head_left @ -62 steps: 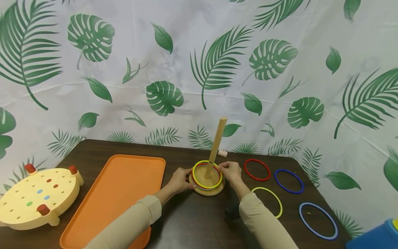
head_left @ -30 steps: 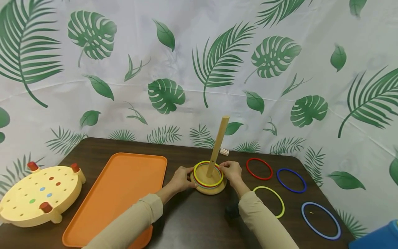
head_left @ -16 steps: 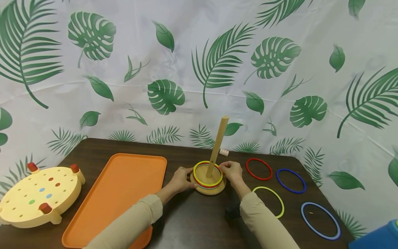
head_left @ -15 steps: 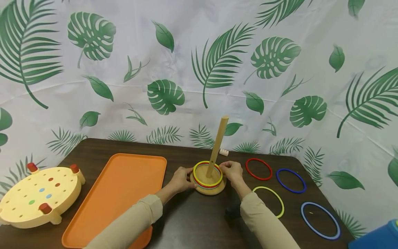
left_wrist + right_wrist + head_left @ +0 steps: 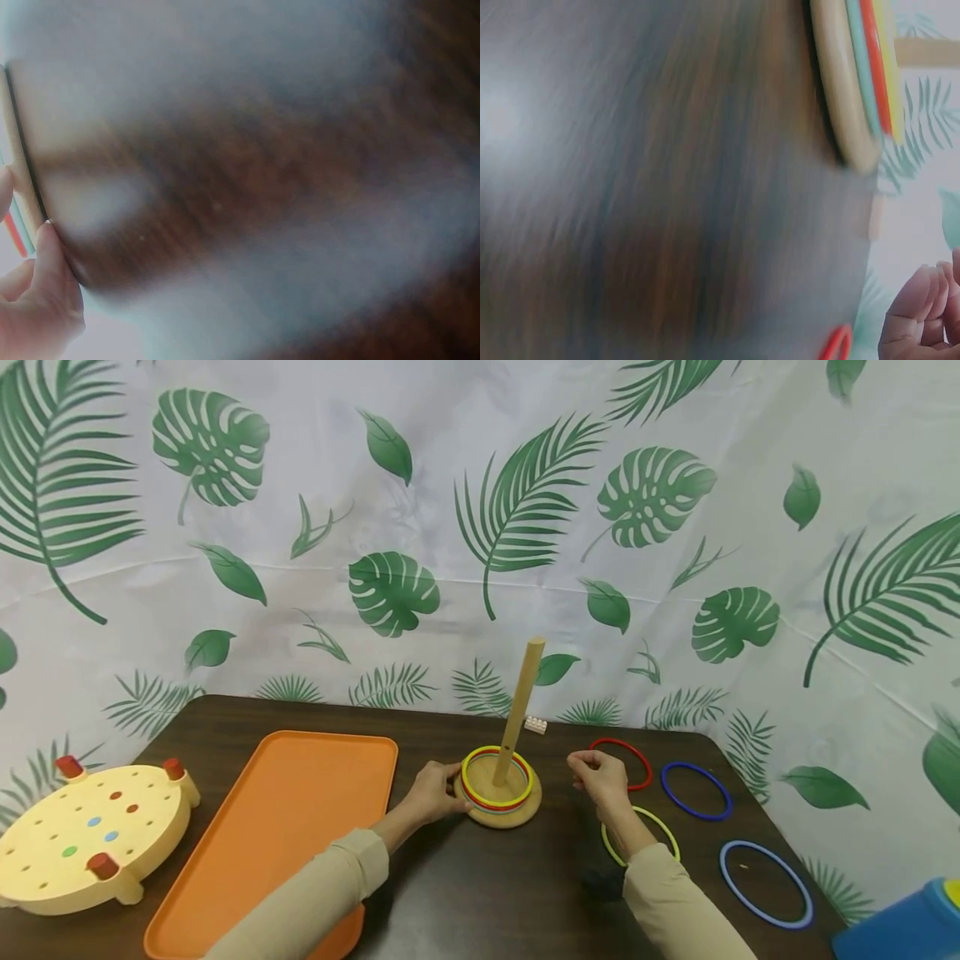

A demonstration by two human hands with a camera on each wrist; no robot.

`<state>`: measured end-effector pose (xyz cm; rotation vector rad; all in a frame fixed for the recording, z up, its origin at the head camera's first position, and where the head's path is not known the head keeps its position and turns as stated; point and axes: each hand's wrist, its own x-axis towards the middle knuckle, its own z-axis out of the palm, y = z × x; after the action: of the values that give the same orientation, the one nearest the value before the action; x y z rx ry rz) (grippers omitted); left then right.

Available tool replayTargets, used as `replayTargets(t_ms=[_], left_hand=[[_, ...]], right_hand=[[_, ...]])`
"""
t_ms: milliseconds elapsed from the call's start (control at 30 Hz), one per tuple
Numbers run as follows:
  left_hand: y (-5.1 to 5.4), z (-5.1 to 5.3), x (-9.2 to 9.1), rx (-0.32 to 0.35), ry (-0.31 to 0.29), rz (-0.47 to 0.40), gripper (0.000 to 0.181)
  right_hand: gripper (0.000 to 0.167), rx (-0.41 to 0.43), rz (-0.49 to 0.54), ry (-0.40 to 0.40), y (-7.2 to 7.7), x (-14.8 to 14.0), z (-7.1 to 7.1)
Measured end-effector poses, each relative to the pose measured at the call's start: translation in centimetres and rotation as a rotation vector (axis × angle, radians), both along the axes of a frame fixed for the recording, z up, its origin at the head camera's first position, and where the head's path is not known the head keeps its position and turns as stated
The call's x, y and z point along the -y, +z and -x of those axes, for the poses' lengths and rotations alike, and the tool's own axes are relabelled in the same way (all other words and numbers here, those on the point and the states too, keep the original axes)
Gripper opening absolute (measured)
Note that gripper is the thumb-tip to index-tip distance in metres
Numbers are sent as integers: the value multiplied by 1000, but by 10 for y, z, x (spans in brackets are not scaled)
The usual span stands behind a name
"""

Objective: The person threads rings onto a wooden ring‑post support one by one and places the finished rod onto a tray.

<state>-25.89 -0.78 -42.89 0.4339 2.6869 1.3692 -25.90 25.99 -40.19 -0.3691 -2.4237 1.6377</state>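
- Left hand (image 5: 430, 793) grips the wooden stand (image 5: 517, 816) by its rim.
- Right hand (image 5: 602, 775), off the stand, is loosely curled, apparently holding nothing; its wrist view crops it.
- Yellow ring (image 5: 890, 75) lies uppermost around the post (image 5: 517, 710): probably light, stiff, smooth; pinch its outer edge.

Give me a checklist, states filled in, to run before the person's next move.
1. Thin yellow ring, stacked red ring and teal ring around tall wooden peg: ok.
2. Left hand on round wooden base: ok, touching its edge.
3. Right hand free: ok, nothing visible held.
4. Loose red ring on brown table: ok, partly hidden by right hand.
5. Teal ring flush all round: cannot tell.
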Motion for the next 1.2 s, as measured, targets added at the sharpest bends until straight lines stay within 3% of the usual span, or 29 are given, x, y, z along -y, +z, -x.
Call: replayTargets(t_ms=[300, 367, 500, 600, 767, 900, 1100, 1200], left_hand=[[1, 2, 1, 8, 3, 5, 68], [1, 2, 1, 7, 5, 6, 68], [1, 1, 1, -1, 7, 14, 68], [1, 1, 2, 2, 14, 15, 69], [2, 0, 3, 2, 22, 12, 69], [2, 0, 4, 1, 18, 1, 69], [1, 0, 5, 19, 17, -9, 68], [0, 0, 4, 19, 14, -7, 68]], right_hand=[[33, -50, 57, -125, 7, -63, -24], [29, -68, 54, -172, 7, -79, -30], [5, -93, 103, -277, 5, -112, -43], [15, -80, 100, -346, 1, -137, -53], [7, -63, 15, -402, -5, -175, -68], [21, -48, -64, -489, -11, -198, -79], [19, 7, -146, -593, -19, -213, -89], [30, 31, -178, -611, -21, -215, -92]])
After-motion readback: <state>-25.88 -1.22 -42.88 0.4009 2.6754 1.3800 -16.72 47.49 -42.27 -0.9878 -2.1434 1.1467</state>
